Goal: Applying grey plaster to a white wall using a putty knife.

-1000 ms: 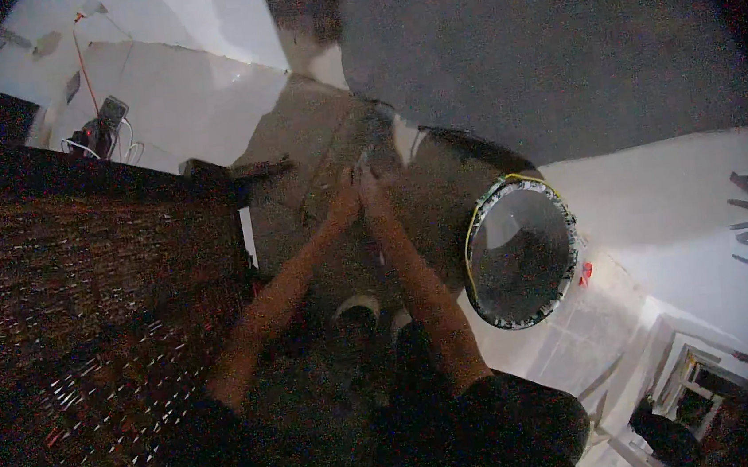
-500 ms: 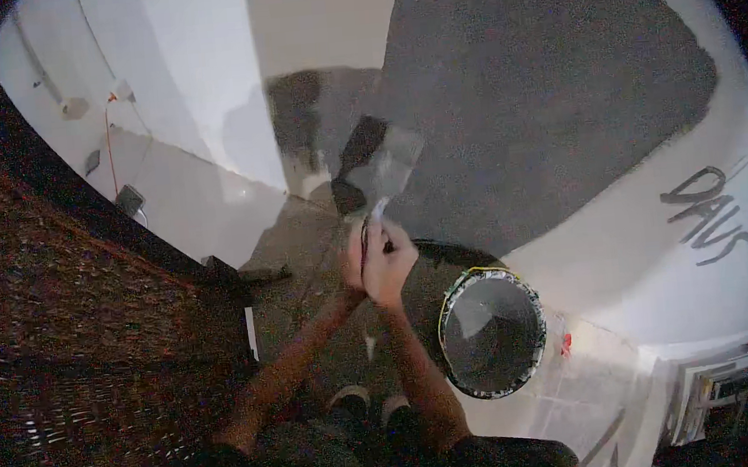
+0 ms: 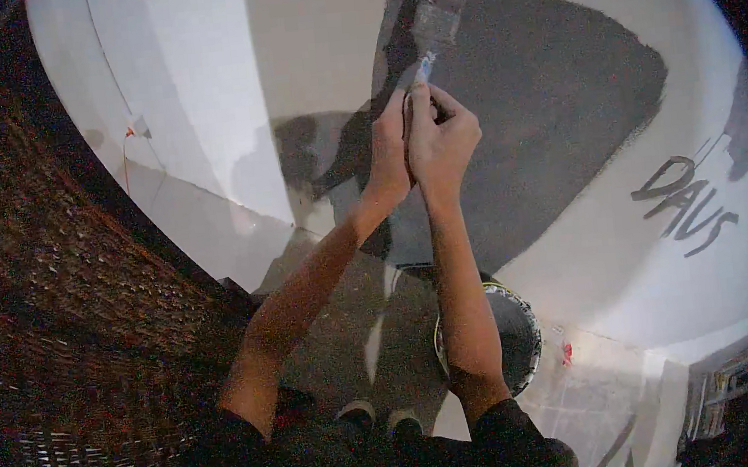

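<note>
This is a room in a home under redecoration — a painting job in progress. At the upper right of the frame a white wall (image 3: 201, 88) carries a large, rough-edged patch of dark grey paint (image 3: 551, 120), with loose dark brush marks (image 3: 683, 202) on the white at the right. A round paint bucket (image 3: 512, 337) stands on the floor at lower centre, on pale sheeting (image 3: 584, 393) that covers the ground at lower right. A dark woven wicker piece of furniture (image 3: 69, 305) fills the left side — a household item, not workshop gear. The light is dim, with hard shadows on the wall.
</note>
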### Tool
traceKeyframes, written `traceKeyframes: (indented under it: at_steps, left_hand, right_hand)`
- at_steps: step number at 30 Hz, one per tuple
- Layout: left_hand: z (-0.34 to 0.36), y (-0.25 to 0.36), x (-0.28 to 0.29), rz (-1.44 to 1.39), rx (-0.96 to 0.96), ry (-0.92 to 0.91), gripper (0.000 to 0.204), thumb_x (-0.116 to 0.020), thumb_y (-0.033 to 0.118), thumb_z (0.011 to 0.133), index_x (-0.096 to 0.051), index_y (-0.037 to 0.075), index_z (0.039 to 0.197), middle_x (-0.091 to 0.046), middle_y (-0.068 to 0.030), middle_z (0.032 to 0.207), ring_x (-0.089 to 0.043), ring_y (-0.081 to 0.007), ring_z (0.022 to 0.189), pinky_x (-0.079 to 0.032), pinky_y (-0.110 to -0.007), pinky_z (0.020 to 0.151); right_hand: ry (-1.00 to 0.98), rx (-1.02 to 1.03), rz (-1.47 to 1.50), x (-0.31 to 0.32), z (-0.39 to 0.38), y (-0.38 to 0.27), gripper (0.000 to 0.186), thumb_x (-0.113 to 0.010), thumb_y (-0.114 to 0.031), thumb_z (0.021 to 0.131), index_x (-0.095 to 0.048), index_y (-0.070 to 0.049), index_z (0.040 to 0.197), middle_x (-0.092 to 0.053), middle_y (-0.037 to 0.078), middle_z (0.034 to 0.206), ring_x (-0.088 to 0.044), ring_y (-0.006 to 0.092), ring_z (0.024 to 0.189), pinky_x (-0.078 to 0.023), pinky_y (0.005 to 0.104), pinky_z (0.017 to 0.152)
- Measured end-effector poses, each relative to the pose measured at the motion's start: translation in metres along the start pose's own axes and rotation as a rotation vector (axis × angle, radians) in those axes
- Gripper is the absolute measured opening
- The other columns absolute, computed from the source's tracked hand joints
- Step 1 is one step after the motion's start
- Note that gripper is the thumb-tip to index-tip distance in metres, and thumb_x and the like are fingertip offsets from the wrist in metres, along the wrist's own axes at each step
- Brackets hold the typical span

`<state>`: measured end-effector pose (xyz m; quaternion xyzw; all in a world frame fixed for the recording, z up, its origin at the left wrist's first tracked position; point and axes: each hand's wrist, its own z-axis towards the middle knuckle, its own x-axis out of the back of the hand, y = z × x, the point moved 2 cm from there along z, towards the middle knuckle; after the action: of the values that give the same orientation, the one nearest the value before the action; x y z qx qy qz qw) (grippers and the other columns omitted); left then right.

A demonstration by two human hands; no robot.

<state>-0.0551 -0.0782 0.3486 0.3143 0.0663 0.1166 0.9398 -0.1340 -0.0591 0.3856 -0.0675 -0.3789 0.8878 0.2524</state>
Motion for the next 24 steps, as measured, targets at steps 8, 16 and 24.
traceKeyframes:
  at_steps: [8, 16, 24]
  left_hand:
    - [0.008, 0.010, -0.018, -0.048, 0.061, -0.013, 0.025, -0.052, 0.021, 0.105, -0.054, -0.003, 0.104, -0.068, -0.0221, 0.090, -0.069, -0.0318, 0.084, -0.051, -0.042, 0.072]
    - [0.003, -0.006, -0.025, -0.050, 0.047, 0.026, 0.017, -0.057, 0.015, 0.102, -0.055, -0.001, 0.101, -0.069, -0.0192, 0.090, -0.069, -0.0292, 0.084, -0.051, -0.040, 0.071]
    - [-0.017, -0.046, -0.034, -0.160, 0.076, 0.015, 0.017, -0.057, 0.015, 0.102, -0.053, -0.002, 0.101, -0.069, -0.0176, 0.094, -0.069, -0.0253, 0.088, -0.051, -0.040, 0.073]
  right_hand:
    - [-0.041, -0.108, -0.013, 0.017, 0.017, -0.012, 0.036, -0.069, -0.029, 0.098, -0.076, 0.004, 0.111, -0.064, 0.005, 0.067, -0.054, 0.0079, 0.065, -0.049, 0.0306, 0.063]
    - [-0.066, -0.078, -0.017, 0.013, 0.019, 0.006, 0.035, -0.068, -0.028, 0.098, -0.076, 0.005, 0.105, -0.061, 0.002, 0.065, -0.053, 0.0076, 0.065, -0.048, 0.0307, 0.063]
    - [-0.039, -0.110, -0.015, 0.010, 0.004, 0.022, 0.035, -0.067, -0.028, 0.099, -0.076, 0.006, 0.102, -0.057, 0.002, 0.064, -0.051, 0.0074, 0.064, -0.046, 0.0304, 0.061]
